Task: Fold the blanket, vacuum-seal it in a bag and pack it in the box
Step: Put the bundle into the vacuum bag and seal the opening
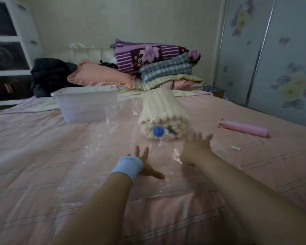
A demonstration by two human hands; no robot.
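A cream blanket (163,110), folded into a tight bundle, sits inside a clear vacuum bag (113,167) in the middle of the bed. The bag's blue valve (158,131) faces me on the bundle's near end. The rest of the bag lies flat and slack toward me. My left hand (145,165), with a light blue wristband, lies flat on the plastic with fingers spread. My right hand (196,147) reaches with spread fingers just short of the bundle's near right side. A translucent white box (86,105) stands on the bed, left of the bundle.
A pink tube-shaped pump (244,129) lies on the pink bedspread to the right, with a small white clip (236,148) nearer me. Pillows and folded bedding (159,68) pile up at the headboard. White shelves (12,50) stand at the left, wardrobe doors (272,50) at the right.
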